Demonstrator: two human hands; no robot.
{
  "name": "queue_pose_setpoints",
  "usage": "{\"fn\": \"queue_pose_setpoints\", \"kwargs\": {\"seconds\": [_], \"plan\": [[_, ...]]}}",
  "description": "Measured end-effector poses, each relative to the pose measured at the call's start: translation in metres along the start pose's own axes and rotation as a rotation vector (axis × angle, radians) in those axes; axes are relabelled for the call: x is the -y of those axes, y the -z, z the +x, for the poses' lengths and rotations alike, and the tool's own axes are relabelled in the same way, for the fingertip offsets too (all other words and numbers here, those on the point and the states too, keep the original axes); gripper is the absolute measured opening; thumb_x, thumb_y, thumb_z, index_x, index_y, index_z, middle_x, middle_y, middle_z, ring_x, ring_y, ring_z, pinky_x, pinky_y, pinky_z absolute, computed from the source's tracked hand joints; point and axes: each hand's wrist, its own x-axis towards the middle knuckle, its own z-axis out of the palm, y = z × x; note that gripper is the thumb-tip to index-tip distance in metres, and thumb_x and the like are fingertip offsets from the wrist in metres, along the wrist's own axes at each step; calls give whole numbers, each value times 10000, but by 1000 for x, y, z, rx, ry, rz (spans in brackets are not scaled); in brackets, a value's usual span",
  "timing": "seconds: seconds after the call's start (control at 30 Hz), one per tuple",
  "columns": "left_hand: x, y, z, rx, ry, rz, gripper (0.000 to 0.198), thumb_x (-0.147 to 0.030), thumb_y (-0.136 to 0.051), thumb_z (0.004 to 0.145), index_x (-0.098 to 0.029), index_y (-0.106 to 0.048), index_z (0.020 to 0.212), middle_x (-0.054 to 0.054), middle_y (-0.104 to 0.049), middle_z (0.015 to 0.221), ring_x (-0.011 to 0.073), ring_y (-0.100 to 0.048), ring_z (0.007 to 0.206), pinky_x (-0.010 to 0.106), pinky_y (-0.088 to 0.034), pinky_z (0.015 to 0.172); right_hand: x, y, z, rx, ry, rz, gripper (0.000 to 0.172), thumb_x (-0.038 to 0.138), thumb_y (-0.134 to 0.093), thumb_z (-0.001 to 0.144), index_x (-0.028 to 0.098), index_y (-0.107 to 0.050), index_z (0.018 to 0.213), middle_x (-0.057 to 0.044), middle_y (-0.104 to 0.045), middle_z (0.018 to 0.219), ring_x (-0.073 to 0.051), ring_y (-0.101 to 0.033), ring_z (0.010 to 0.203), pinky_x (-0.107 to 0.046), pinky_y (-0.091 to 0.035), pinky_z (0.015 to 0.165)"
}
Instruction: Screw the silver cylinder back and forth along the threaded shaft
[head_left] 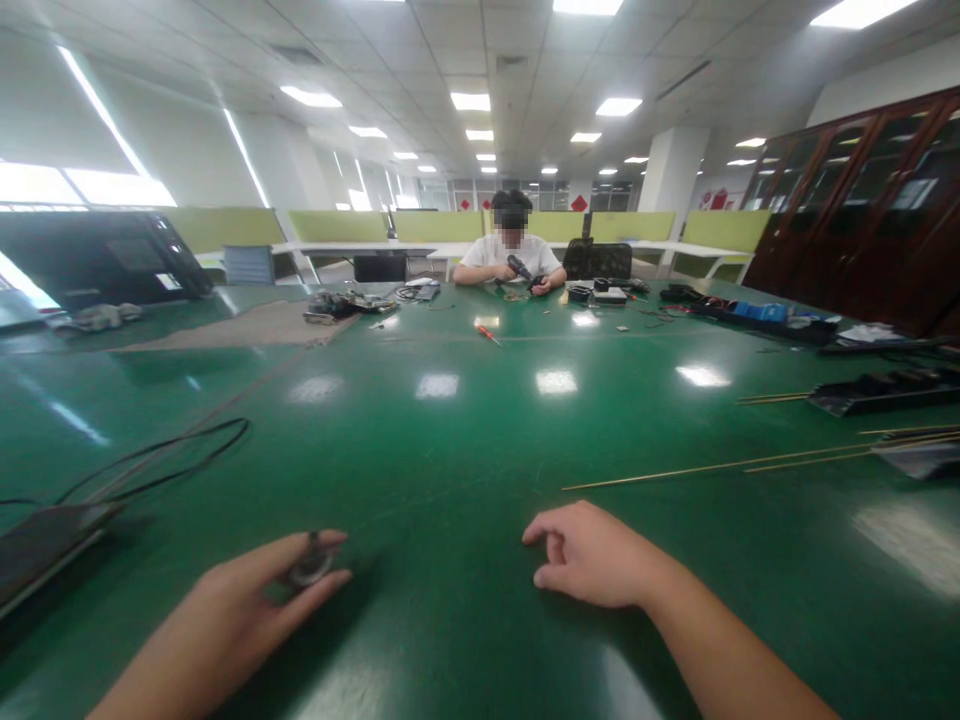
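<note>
Pinched between thumb and fingers of the left hand (247,600), a small dark round part (310,566) sits low over the green table (450,450); the fingers hide most of it and its make is hard to tell. Well apart from it the right hand (592,555) rests on the table, fingers loosely curled, holding nothing. A black cable (180,455) loops off to the left, thin rods (712,467) lie to the right, and a person (511,255) sits at the far side

No readable text, labels or numbers, red wall signs too blurred
</note>
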Motion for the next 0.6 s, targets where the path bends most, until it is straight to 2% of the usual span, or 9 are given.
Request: {"fn": "queue_pose_setpoints", "kwargs": {"seconds": [0.03, 0.07, 0.17, 0.27, 0.4, 0.5, 0.6], "plan": [[-11, -10, 10, 97, -97, -26, 319, -537, -670, 861, -290, -728, 1054, -24, -778, 975, 205, -735, 848, 267, -592, 789, -1, 0, 1, -21, -7, 8, 331, 258, -718, 771, 223, -719, 1099, 28, -731, 733, -139, -660, 652, -226, -424, 612], [-24, -20, 20, 147, -203, -58, 305, -493, -667, 873, -284, -722, 1089, -2, -772, 1007, 209, -732, 871, 267, -587, 799, -3, 0, 2, -49, -12, 15, 329, 256, -714, 778, 220, -715, 1105, 24, -731, 747, -137, -654, 657, -224, -421, 609], [-67, -53, 47, 239, -396, -137, 315, -353, -624, 914, -275, -664, 1217, 41, -746, 1062, 207, -710, 924, 287, -559, 847, -6, 3, 4, -131, -5, 10, 357, 254, -733, 768, 225, -707, 1123, 13, -720, 809, -131, -627, 670, -221, -412, 601], [-95, -79, 63, 289, -441, -181, 434, -275, -661, 862, -256, -580, 1288, 48, -724, 1030, 206, -692, 871, 297, -544, 796, -7, 6, 4, -140, 14, -5, 340, 258, -769, 735, 230, -717, 1070, 16, -700, 815, -127, -595, 659, -220, -391, 587], [-102, -96, 68, 351, -417, -259, 300, -228, -680, 825, -234, -617, 1118, 25, -701, 953, 193, -664, 827, 276, -508, 743, -6, 7, 6, -129, 50, -7, 377, 300, -828, 681, 249, -715, 1038, 28, -697, 828, -134, -586, 682, -227, -371, 596], [-97, -98, 70, 348, -386, -334, 222, -234, -678, 840, -235, -647, 1060, 17, -712, 960, 194, -664, 861, 283, -492, 779, -4, 4, 12, -140, 91, -30, 499, 392, -882, 611, 278, -713, 1066, 41, -698, 843, -150, -600, 732, -243, -376, 648], [-94, -97, 73, 351, -370, -390, 224, -245, -685, 848, -236, -670, 1071, 17, -734, 1001, 198, -677, 900, 290, -487, 821, -3, -1, 20, -183, 81, -44, 507, 451, -882, 595, 281, -720, 1045, 46, -681, 828, -138, -582, 699, -238, -351, 620]]}}
